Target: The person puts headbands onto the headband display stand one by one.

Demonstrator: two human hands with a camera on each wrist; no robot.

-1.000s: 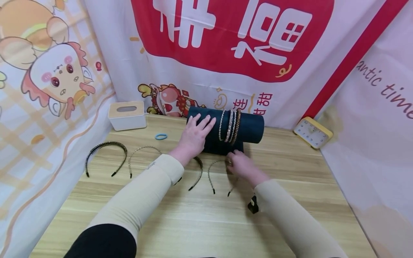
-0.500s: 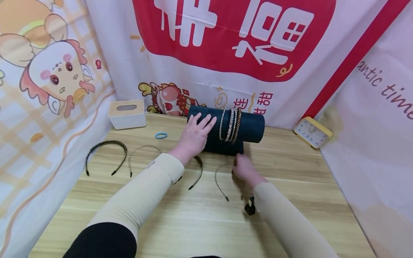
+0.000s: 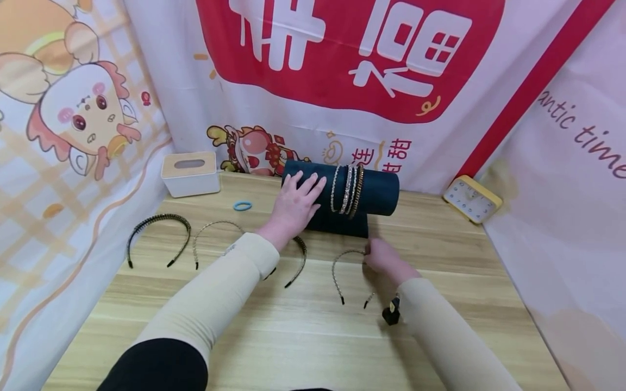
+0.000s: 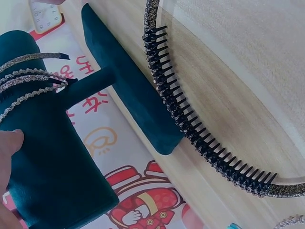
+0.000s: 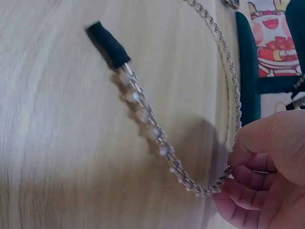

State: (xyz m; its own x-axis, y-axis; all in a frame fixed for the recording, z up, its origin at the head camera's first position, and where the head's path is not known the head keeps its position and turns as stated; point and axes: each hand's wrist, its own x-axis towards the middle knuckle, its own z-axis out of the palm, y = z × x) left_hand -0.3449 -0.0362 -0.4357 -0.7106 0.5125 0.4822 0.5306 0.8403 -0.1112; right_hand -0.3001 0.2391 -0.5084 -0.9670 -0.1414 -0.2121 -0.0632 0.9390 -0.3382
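Observation:
My left hand (image 3: pixel 292 209) rests with spread fingers on the left part of a dark teal padded roll (image 3: pixel 383 193), which stands on a flat base (image 3: pixel 335 224). Several glittery headbands (image 3: pixel 348 190) are looped round the roll, right of that hand. In the right wrist view, my right hand (image 5: pixel 271 167) pinches a silver twisted headband (image 5: pixel 164 148) at its curve between thumb and fingers. One dark-capped end (image 5: pixel 108 45) of it points away from the hand. The head view has this hand just in front of the base's right corner, the headband's ends toward me.
On the wooden table (image 3: pixel 293 336) lie a dark toothed headband (image 3: pixel 161 217), a thin headband (image 3: pixel 215 224) and another dark one (image 3: pixel 300 260) partly behind my left arm. A blue ring (image 3: pixel 242 206), a tissue box (image 3: pixel 191 174) and a yellow clock (image 3: pixel 472 199) stand farther back.
My right hand has moved to the right, taking the silver headband along the tabletop with it. The left hand stays on the roll.

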